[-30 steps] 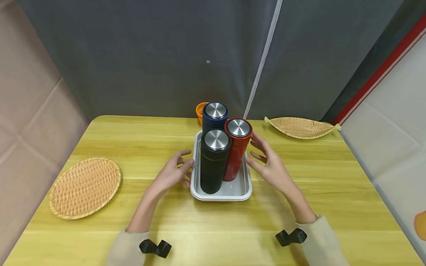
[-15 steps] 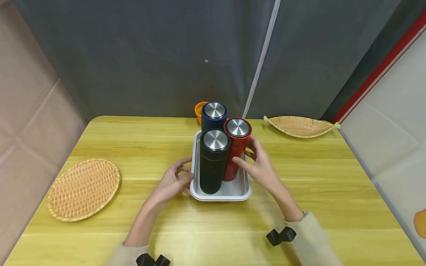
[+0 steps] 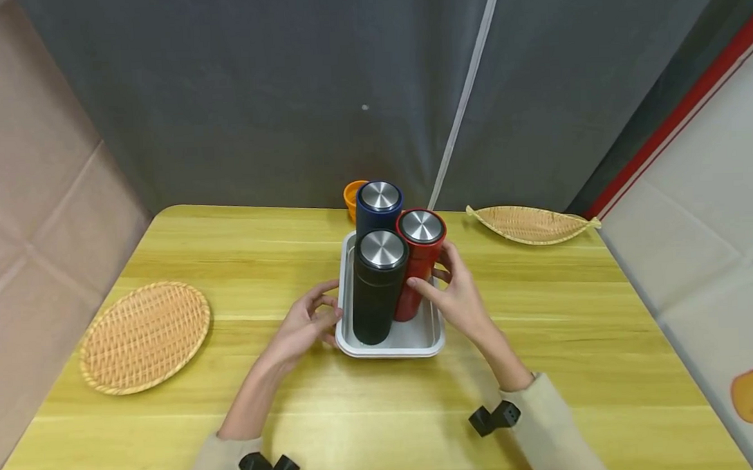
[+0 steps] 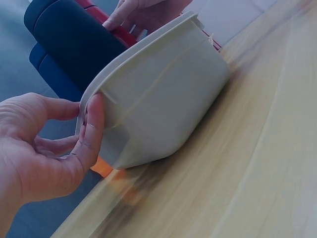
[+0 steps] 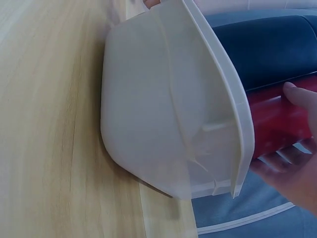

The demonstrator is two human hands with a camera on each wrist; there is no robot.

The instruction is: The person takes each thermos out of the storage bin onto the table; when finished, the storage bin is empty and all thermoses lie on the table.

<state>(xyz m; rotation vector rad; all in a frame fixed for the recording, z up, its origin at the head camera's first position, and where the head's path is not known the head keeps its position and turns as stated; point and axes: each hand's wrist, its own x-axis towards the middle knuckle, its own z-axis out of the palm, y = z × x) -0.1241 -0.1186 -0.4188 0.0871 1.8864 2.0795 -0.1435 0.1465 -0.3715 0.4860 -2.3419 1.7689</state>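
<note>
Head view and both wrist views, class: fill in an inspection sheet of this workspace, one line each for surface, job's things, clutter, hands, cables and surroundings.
Surface: yellow wooden table, grain running side to side.
Job's things: white tray holding a black flask, a red flask and a blue flask, all upright with steel lids.
Clutter: round wicker plate at left; boat-shaped wicker basket far right; orange cup behind the tray.
Hands: left hand touches the tray's left rim, thumb on the edge; right hand curls round the red flask.
Cables: nothing seen.
Surroundings: grey curtain behind; beige panel at left.
</note>
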